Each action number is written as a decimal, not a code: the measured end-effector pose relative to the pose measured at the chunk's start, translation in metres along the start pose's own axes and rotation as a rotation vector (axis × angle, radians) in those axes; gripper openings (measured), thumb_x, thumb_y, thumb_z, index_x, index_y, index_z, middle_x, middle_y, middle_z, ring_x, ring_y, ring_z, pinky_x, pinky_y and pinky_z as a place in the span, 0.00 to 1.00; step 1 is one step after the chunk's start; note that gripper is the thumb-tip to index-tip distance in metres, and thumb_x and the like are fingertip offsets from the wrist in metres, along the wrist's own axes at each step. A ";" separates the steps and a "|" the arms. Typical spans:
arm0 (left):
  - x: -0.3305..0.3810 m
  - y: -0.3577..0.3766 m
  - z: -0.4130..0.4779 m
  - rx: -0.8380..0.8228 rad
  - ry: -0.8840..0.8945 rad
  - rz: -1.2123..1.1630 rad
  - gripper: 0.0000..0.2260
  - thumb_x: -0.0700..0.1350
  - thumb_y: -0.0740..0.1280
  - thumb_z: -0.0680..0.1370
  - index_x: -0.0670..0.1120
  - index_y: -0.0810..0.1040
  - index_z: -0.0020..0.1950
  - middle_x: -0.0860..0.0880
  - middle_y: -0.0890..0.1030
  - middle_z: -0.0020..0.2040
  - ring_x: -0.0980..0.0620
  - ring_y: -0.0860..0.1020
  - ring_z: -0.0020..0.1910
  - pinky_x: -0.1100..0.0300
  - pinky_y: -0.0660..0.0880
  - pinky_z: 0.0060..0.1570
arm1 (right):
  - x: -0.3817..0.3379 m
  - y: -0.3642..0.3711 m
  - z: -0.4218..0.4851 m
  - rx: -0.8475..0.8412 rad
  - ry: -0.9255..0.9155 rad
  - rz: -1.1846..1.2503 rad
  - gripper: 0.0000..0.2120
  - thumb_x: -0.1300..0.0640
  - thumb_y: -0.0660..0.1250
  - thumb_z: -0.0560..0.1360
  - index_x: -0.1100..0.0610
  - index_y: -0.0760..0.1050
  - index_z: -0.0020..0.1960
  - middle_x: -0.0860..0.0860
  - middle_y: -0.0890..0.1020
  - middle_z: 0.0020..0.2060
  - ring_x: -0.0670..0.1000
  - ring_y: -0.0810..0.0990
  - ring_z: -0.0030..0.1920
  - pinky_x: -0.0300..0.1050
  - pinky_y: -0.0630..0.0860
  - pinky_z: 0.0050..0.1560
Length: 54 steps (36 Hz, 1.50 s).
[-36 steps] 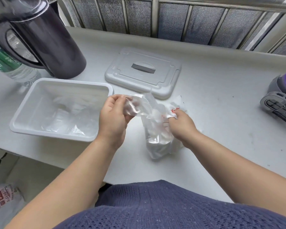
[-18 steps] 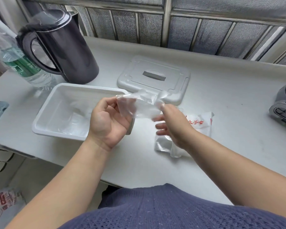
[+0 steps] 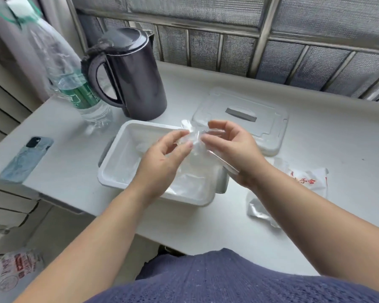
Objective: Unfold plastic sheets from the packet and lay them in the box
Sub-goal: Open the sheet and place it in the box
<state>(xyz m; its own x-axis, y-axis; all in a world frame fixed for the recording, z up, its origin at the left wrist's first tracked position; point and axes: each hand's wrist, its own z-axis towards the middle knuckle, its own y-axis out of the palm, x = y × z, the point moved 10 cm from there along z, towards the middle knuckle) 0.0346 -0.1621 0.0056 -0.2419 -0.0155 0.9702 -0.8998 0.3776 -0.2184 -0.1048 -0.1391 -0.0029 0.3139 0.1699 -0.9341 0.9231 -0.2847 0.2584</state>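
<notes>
A folded clear plastic sheet [image 3: 194, 138] hangs over the open white box [image 3: 112, 169]. My left hand [image 3: 162, 158] pinches its left side between thumb and fingers. My right hand [image 3: 232, 149] pinches its right side. Both hands hover above the box's right half. Clear sheets [image 3: 190, 182] lie crumpled inside the box. The white packet [image 3: 306, 182] with red print lies on the table to the right of the box, behind my right forearm, with loose plastic [image 3: 258, 211] spilling from it.
The box's grey lid [image 3: 241, 119] lies behind my hands. A dark kettle [image 3: 131, 73] and a water bottle [image 3: 74, 84] stand at the back left. A phone [image 3: 26, 158] lies near the table's left edge. A printed bag [image 3: 15, 270] sits on the floor.
Both hands have carried a sheet from the packet to above the box. The packet stays on the table at the right. The camera has tilted up and left.
</notes>
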 end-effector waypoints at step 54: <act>-0.093 -0.034 0.046 -0.695 -0.105 1.270 0.10 0.51 0.62 0.77 0.53 0.79 0.56 0.51 0.79 0.55 0.48 0.75 0.55 0.60 0.70 0.44 | 0.062 0.073 0.039 -0.052 -0.017 -1.924 0.10 0.57 0.62 0.75 0.56 0.73 0.56 0.54 0.72 0.56 0.58 0.68 0.59 0.47 0.63 0.57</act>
<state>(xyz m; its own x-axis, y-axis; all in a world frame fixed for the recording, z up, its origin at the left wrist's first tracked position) 0.0708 -0.2161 -0.0817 -0.7788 0.6099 0.1466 0.2844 0.5516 -0.7841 -0.0265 -0.1860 -0.0515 -0.9836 0.1662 0.0699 -0.0227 0.2703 -0.9625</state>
